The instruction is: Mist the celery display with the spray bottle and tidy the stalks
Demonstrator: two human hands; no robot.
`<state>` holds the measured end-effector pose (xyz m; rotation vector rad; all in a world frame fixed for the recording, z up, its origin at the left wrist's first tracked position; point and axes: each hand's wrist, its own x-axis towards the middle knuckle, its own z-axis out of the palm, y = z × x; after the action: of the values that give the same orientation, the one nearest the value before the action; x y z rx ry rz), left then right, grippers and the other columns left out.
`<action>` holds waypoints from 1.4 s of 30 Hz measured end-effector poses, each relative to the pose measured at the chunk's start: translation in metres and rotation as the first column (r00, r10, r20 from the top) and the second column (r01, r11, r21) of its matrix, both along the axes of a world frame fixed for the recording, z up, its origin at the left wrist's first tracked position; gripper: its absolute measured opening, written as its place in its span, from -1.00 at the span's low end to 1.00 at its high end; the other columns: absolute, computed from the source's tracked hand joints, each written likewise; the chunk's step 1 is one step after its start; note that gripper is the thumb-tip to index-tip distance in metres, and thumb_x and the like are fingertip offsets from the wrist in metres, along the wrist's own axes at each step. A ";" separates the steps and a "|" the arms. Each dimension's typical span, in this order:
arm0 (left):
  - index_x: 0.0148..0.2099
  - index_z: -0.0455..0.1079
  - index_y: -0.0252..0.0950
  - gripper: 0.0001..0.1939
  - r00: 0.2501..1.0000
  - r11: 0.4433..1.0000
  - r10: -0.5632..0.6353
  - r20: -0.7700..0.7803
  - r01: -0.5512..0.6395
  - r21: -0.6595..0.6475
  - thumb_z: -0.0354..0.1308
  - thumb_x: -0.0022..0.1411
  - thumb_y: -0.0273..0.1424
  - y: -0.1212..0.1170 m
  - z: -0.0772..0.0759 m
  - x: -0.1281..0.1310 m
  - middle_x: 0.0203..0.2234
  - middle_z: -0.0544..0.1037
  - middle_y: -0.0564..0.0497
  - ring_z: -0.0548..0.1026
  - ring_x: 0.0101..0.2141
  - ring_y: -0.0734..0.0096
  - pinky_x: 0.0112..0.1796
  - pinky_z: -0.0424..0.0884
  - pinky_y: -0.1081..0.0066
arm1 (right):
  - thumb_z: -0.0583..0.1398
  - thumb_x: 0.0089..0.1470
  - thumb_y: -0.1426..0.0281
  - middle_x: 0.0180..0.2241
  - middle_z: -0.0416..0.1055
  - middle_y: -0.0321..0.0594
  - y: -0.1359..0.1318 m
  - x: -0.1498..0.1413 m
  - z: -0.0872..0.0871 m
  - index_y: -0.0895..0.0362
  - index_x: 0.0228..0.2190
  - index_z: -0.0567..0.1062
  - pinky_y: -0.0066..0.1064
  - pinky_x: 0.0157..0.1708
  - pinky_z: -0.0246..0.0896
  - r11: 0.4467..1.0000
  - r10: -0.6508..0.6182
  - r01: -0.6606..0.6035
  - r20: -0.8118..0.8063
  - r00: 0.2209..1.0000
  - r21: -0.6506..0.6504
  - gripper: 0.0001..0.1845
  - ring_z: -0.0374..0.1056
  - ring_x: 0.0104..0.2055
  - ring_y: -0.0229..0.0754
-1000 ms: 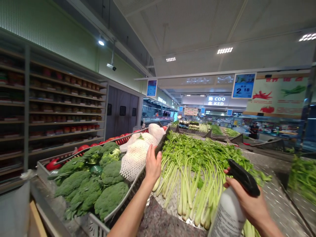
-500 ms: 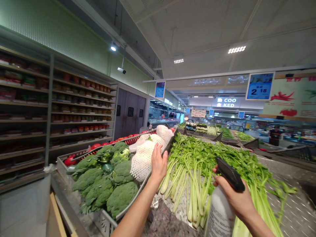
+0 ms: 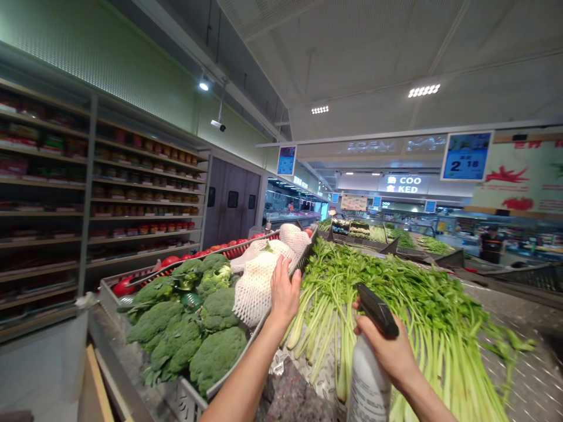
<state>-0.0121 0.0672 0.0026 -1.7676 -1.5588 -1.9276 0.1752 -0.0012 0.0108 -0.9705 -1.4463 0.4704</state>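
My right hand [image 3: 389,346] grips a white spray bottle [image 3: 368,378] by the neck below its black trigger head, over the celery [image 3: 422,310]. The celery lies with leafy ends away and pale stalks toward me. My left hand [image 3: 285,290] has its fingers extended, at the side of the net-wrapped cauliflower-like heads [image 3: 255,290] by the crate's edge. Whether it presses on the netting or the rim I cannot tell. Several broccoli heads [image 3: 176,337] share the gray crate [image 3: 229,375] to the left.
Red tomatoes [image 3: 171,261] line the far side of the crate. A dark gray cloth [image 3: 299,392] lies on the metal display [image 3: 523,375] near me. Stocked shelves [image 3: 141,193] stand left. A person [image 3: 491,245] is far right, and price signs [image 3: 467,157] hang overhead.
My right hand has moved left with the spray bottle across the celery. My left hand has stayed nearly in place beside the wrapped heads.
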 end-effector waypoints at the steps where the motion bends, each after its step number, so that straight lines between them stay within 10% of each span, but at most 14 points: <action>1: 0.04 0.12 -0.38 -0.56 1.000 1.000 -0.002 -0.002 0.002 -0.004 -0.21 0.17 -0.27 0.000 0.000 0.000 0.08 0.11 -0.20 0.05 0.09 0.26 0.04 0.01 0.15 | 0.13 -0.24 0.24 -0.60 0.40 -0.28 0.002 0.003 -0.001 0.18 -0.40 0.40 -0.43 -0.54 0.22 1.000 -0.001 0.001 -0.022 1.000 -0.002 -0.68 0.31 -0.60 -0.21; 13: 0.04 0.13 -0.40 -0.54 1.000 0.999 -0.007 -0.021 0.007 -0.037 -0.22 0.17 -0.25 -0.001 -0.008 0.007 0.09 0.10 -0.20 0.04 0.09 0.26 0.04 0.02 0.15 | 0.18 -0.30 0.21 -0.52 0.45 -0.23 0.008 0.065 -0.005 0.17 -0.39 0.45 -0.41 -0.41 0.26 0.967 -0.254 0.252 0.092 0.963 0.038 -0.63 0.37 -0.47 -0.12; 21: 0.04 0.14 -0.35 -0.55 1.000 0.998 -0.026 -0.010 0.025 -0.054 -0.19 0.16 -0.25 -0.006 -0.015 0.013 0.09 0.11 -0.17 0.05 0.09 0.26 0.04 0.02 0.17 | 0.21 -0.37 0.15 -0.52 0.46 -0.22 0.009 0.080 -0.022 0.15 -0.39 0.47 -0.42 -0.48 0.30 0.950 -0.274 0.274 0.023 0.962 -0.151 -0.56 0.39 -0.48 -0.07; 42: 0.05 0.12 -0.43 -0.51 0.995 0.995 -0.009 -0.103 -0.001 -0.095 -0.25 0.18 -0.23 0.001 -0.008 0.033 0.09 0.09 -0.23 0.02 0.10 0.25 0.05 -0.01 0.19 | 0.19 -0.33 0.24 -0.53 0.44 -0.25 0.013 0.093 -0.008 0.17 -0.40 0.43 -0.42 -0.42 0.23 0.961 -0.269 0.270 0.016 0.963 -0.059 -0.63 0.36 -0.53 -0.16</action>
<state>0.0212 0.0686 -0.0057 -1.8757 -1.6384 -1.7600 0.2679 0.0122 0.0029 -1.2000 -1.2875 0.3115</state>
